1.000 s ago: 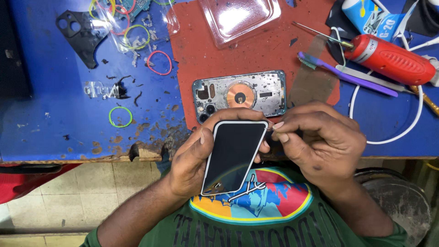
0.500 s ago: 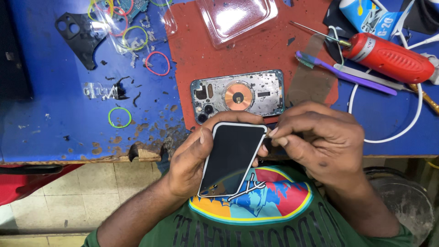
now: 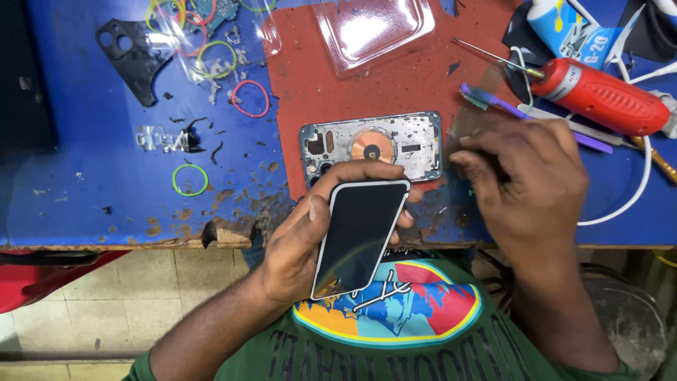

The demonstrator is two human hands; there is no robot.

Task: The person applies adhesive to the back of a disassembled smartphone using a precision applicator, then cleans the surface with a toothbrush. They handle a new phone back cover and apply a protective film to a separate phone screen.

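Observation:
My left hand (image 3: 293, 250) grips a black phone screen panel with a white rim (image 3: 360, 236), held tilted over my lap just off the table's front edge. My right hand (image 3: 529, 183) is lifted to the right of it, fingertips pinched on a thin clear film (image 3: 479, 113) that stands up above the hand. An open phone back housing with a copper coil (image 3: 384, 144) lies on the red mat (image 3: 331, 92), just beyond the screen.
A red-handled tool (image 3: 599, 99), a purple brush (image 3: 497, 104) and a white cable (image 3: 635, 194) lie at the right. A clear plastic tray (image 3: 374, 25) sits at the back. Coloured rubber bands (image 3: 190, 180) and a black camera frame (image 3: 130, 56) lie on the worn blue table (image 3: 84, 176).
My right hand has left the screen's top corner and moved up and right, taking the clear film with it. My left hand still holds the screen.

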